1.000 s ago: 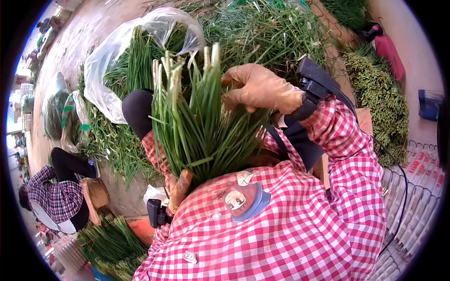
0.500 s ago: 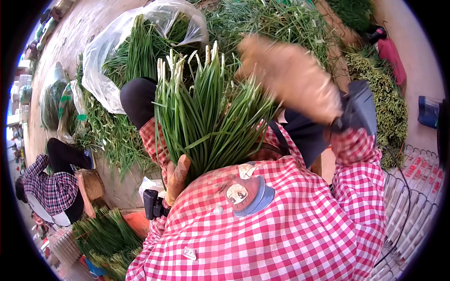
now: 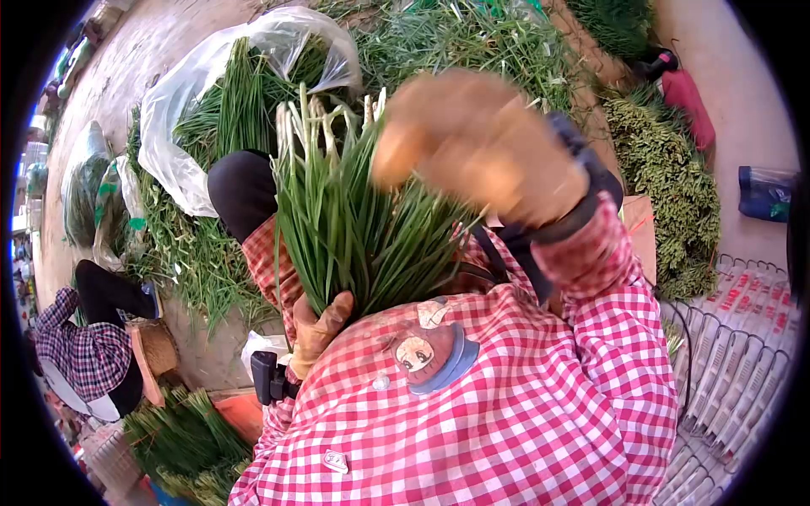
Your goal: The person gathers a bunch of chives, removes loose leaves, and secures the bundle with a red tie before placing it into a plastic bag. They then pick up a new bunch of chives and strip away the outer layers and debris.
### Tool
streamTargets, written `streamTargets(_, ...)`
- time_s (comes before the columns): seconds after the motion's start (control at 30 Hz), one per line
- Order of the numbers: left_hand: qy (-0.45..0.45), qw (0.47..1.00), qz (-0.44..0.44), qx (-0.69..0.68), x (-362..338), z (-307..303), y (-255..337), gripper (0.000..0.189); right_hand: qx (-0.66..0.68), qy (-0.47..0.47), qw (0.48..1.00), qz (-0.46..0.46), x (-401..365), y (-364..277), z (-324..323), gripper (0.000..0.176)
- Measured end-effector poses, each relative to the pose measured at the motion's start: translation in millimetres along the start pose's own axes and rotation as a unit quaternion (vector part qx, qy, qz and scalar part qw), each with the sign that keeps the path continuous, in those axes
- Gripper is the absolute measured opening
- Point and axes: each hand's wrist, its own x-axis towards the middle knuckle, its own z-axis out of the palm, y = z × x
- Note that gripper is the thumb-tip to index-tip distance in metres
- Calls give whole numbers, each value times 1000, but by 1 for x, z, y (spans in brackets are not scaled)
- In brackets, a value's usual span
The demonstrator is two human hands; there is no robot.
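Note:
My left hand [image 3: 319, 324], in a tan glove, grips the lower end of a thick bunch of green chives [image 3: 346, 215] held upright against my red checked shirt. The white stem ends point up and away from me. My right hand [image 3: 477, 148], also gloved, is blurred with motion just right of the bunch's upper part, fingers curled beside the stems. Whether it touches or holds any stems is unclear. A black device sits on each wrist.
Loose chives cover the ground ahead [image 3: 472, 42], some in a clear plastic bag [image 3: 181, 126]. Another person in a checked shirt [image 3: 80, 354] crouches at the left by a stump [image 3: 152, 354]. Bundled greens [image 3: 666, 169] lie right, white packets [image 3: 742, 337] far right.
My right hand lifted off the bunch, swung up to the right, and has come back left toward the stem tops. The left hand has kept its hold on the bunch.

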Motion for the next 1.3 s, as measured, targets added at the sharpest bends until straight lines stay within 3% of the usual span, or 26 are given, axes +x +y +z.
streamTargets(0.03, 4, 1000, 14, 15, -1, -1, -3, 38, -86, 71, 985, -128, -1, 1, -22, 17)
streamTargets(0.07, 8, 999, 28, 31, -2, -2, -4, 38, 126, 71, 985, -90, -9, -11, -46, 19)
streamTargets(0.1, 17, 999, 33, 24, -1, 1, -2, 38, 332, 67, 940, -46, -17, -24, -67, 20)
streamTargets(0.17, 16, 1000, -4, 3, -4, 0, 4, 36, 257, 281, 920, -89, -23, -44, -69, 18)
streamTargets(0.23, 22, 1000, -13, -4, -4, 1, 5, 34, 47, 490, 870, -28, -22, -53, -55, 31)
streamTargets(0.27, 29, 1000, -4, 2, -4, 3, 5, 34, -217, 470, 852, 81, -26, -50, -58, 22)
streamTargets(0.33, 30, 999, 17, 22, -2, 1, 4, 32, -212, 286, 905, 232, -26, -37, -20, 32)
streamTargets(0.4, 18, 998, 35, 48, -3, -3, 0, 31, -383, 94, 803, 446, -25, -9, 7, 35)
streamTargets(0.47, 44, 995, 59, 69, -6, 6, 2, 28, -373, 29, 754, 540, -24, 18, 28, 32)
streamTargets(0.53, 50, 994, 79, 56, -8, 7, -1, 27, -324, 87, 851, 403, -46, 55, 37, 29)
streamTargets(0.57, 44, 989, 86, 108, -6, -7, -11, 29, -215, 107, 845, 478, -47, 54, 33, 24)
streamTargets(0.6, 62, 993, 67, 77, -5, -6, -10, 30, -314, 79, 825, 463, -48, 61, 27, 16)
streamTargets(0.67, 98, 995, 28, 9, -1, -1, -5, 33, -376, 133, 864, 308, -58, 62, 9, 12)
streamTargets(0.7, 112, 992, -17, -60, 1, 1, -3, 37, -393, 164, 862, 276, -63, 63, -7, 13)
streamTargets(0.8, 109, 992, -22, -67, 4, -3, -4, 38, -407, 325, 832, 192, -85, 61, -65, 22)
streamTargets(0.9, 130, 990, -40, -30, 3, -13, -11, 40, -639, 241, 681, 262, -98, 37, -101, 32)
streamTargets(0.93, 133, 990, -38, -20, 2, -14, -12, 40, -700, 188, 622, 295, -89, 14, -79, 34)
streamTargets(0.97, 131, 990, -39, -31, 2, -12, -10, 40, -625, 162, 731, 220, -90, 11, -61, 37)
streamTargets(1.0, 127, 990, -42, -39, 2, -8, -4, 41, -423, 128, 862, 247, -83, -6, -32, 42)
streamTargets(1.03, 128, 990, -49, -41, 3, -8, -4, 41, -622, 26, 779, 80, -91, 8, -14, 42)
streamTargets(1.1, 136, 988, -63, -38, 5, -14, -9, 43, -695, -106, 701, 118, -109, 40, 15, 13)
streamTargets(1.13, 143, 987, -70, -34, 7, -17, -14, 43, -646, -69, 746, 147, -111, 54, 21, 10)
streamTargets(1.2, 131, 986, -93, -35, 9, -20, -20, 45, -660, -158, 730, 82, -112, 48, 12, 6)
streamTargets(1.27, 128, 988, -85, -13, 7, -24, -21, 45, -603, -101, 789, 64, -114, 43, -9, 5)
streamTargets(1.3, 128, 989, -69, 9, 4, -25, -20, 45, -673, -103, 732, 31, -115, 39, -28, 9)
